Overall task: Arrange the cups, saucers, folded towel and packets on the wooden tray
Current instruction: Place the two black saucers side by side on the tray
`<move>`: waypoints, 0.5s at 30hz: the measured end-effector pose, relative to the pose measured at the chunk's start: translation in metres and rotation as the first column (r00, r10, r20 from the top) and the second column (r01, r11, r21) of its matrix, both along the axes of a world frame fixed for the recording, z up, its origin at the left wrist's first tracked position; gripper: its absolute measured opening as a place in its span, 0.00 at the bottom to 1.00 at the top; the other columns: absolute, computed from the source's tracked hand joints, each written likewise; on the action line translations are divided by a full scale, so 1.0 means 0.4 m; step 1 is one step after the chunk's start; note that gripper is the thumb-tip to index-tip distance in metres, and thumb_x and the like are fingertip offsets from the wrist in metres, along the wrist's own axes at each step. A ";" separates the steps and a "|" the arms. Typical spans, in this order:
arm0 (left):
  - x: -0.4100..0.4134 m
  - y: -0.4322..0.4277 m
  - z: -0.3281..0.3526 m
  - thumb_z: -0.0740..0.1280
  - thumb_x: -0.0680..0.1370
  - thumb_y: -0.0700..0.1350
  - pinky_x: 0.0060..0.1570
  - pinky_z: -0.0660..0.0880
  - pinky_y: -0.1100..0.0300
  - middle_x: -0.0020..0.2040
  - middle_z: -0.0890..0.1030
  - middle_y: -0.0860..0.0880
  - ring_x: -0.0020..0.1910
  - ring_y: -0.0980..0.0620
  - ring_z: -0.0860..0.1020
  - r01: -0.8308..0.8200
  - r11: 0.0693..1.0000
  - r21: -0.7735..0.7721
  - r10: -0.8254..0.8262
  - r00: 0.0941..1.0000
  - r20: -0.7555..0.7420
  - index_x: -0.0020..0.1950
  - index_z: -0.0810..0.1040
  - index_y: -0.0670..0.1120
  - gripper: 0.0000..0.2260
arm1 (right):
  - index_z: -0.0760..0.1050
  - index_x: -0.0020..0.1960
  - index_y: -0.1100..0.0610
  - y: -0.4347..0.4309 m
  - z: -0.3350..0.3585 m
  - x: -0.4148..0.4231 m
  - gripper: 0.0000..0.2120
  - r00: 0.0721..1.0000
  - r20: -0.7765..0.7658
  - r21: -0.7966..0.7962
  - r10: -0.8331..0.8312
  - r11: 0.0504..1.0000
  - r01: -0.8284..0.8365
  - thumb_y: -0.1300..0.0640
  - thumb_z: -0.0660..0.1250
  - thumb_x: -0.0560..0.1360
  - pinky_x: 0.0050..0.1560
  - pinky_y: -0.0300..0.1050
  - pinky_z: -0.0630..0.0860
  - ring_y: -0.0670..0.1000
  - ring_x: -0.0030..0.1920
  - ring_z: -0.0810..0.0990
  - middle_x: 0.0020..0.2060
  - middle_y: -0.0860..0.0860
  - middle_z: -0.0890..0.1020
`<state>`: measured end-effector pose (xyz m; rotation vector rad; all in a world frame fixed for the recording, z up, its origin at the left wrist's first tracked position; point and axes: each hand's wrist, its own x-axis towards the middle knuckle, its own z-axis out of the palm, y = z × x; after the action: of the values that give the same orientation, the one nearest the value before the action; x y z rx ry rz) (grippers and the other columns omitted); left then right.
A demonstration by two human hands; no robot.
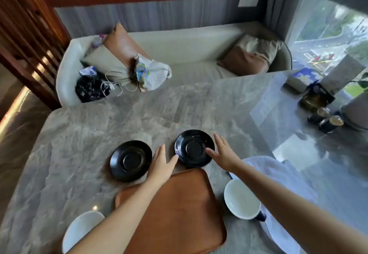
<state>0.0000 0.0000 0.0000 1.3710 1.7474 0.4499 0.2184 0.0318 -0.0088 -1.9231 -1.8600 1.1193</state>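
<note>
Two black saucers lie on the grey marble table beyond the wooden tray (179, 210): the left saucer (130, 161) and the right saucer (194, 148). My left hand (162, 163) reaches between them, fingers spread, its thumb tip touching the right saucer's left rim. My right hand (223, 153) is open at that saucer's right rim, thumb over its edge. A cup (242, 199), white inside with a dark handle, stands right of the tray. Another white-lined cup (81, 231) sits at the tray's left, partly behind my left arm. A white towel (278, 174) lies under my right arm.
Dark jars (325, 120) and a dark box (316, 96) stand at the table's (79, 134) far right near a tissue box (302, 78). A sofa (189, 40) with cushions, bags and cables runs behind the table. A window is at the right.
</note>
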 end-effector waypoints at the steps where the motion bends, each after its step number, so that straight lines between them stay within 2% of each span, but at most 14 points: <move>1: 0.006 0.004 -0.014 0.60 0.78 0.54 0.74 0.52 0.55 0.78 0.52 0.47 0.76 0.50 0.52 -0.028 1.000 -0.012 0.028 1.000 -0.015 0.77 0.50 0.45 0.32 | 0.48 0.77 0.58 0.004 -0.016 0.004 0.35 0.998 -0.023 -0.022 -0.051 0.998 0.051 0.47 0.61 0.79 0.72 0.46 0.55 0.55 0.75 0.56 0.76 0.57 0.54; 4: 0.026 0.026 -0.055 0.62 0.78 0.50 0.71 0.61 0.52 0.75 0.61 0.43 0.72 0.47 0.63 -0.098 0.993 -0.069 0.099 0.995 0.013 0.75 0.55 0.42 0.30 | 0.50 0.76 0.61 0.020 -0.047 0.016 0.34 0.991 -0.022 -0.116 -0.134 0.985 0.131 0.48 0.61 0.78 0.71 0.48 0.57 0.57 0.74 0.59 0.75 0.60 0.59; 6: 0.049 0.045 -0.076 0.63 0.78 0.47 0.67 0.65 0.54 0.73 0.66 0.42 0.68 0.46 0.69 -0.156 0.979 -0.131 0.170 0.980 0.103 0.75 0.57 0.41 0.28 | 0.49 0.76 0.60 0.033 -0.069 0.022 0.35 0.984 -0.047 -0.198 -0.170 0.968 0.158 0.49 0.63 0.78 0.68 0.49 0.63 0.58 0.71 0.66 0.71 0.61 0.66; 8: 0.065 0.060 -0.094 0.63 0.78 0.44 0.61 0.67 0.58 0.69 0.71 0.41 0.65 0.46 0.72 -0.203 0.965 -0.165 0.231 0.957 0.177 0.73 0.61 0.39 0.25 | 0.47 0.76 0.60 0.044 -0.081 0.023 0.36 0.979 -0.093 -0.262 -0.179 0.953 0.149 0.51 0.64 0.78 0.61 0.50 0.70 0.59 0.62 0.75 0.65 0.61 0.74; 10: 0.071 0.069 -0.116 0.63 0.78 0.41 0.50 0.70 0.60 0.56 0.78 0.42 0.54 0.48 0.75 -0.239 0.959 -0.153 0.268 0.941 0.207 0.68 0.68 0.39 0.19 | 0.51 0.74 0.62 0.052 -0.099 0.022 0.33 0.973 -0.128 -0.291 -0.191 0.945 0.148 0.54 0.64 0.77 0.56 0.54 0.73 0.57 0.53 0.77 0.61 0.62 0.76; 11: 0.073 0.073 -0.122 0.63 0.77 0.40 0.47 0.71 0.59 0.49 0.78 0.43 0.51 0.48 0.74 -0.249 0.957 -0.147 0.276 0.937 0.215 0.65 0.71 0.40 0.16 | 0.53 0.73 0.62 0.057 -0.106 0.020 0.30 0.970 -0.138 -0.294 -0.201 0.943 0.153 0.55 0.64 0.77 0.54 0.54 0.74 0.56 0.50 0.77 0.60 0.63 0.77; 14: 0.072 0.094 -0.130 0.64 0.77 0.39 0.56 0.73 0.51 0.45 0.75 0.46 0.48 0.48 0.75 -0.300 0.938 -0.171 0.334 0.914 0.230 0.65 0.71 0.40 0.17 | 0.58 0.70 0.60 0.071 -0.115 0.013 0.26 0.963 -0.167 -0.307 -0.209 0.940 0.151 0.58 0.65 0.77 0.47 0.54 0.79 0.56 0.43 0.79 0.50 0.61 0.79; 15: 0.067 0.100 -0.132 0.65 0.77 0.38 0.56 0.74 0.50 0.42 0.76 0.48 0.44 0.50 0.75 -0.316 0.933 -0.174 0.351 0.907 0.233 0.65 0.71 0.40 0.17 | 0.58 0.70 0.58 0.077 -0.119 0.013 0.25 0.959 -0.187 -0.316 -0.212 0.938 0.146 0.59 0.64 0.77 0.43 0.53 0.80 0.56 0.40 0.80 0.47 0.59 0.78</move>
<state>0.0268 0.0399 -0.0529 0.8736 1.7592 0.6581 0.2235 0.0624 -0.0562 -1.9788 -1.4336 1.5526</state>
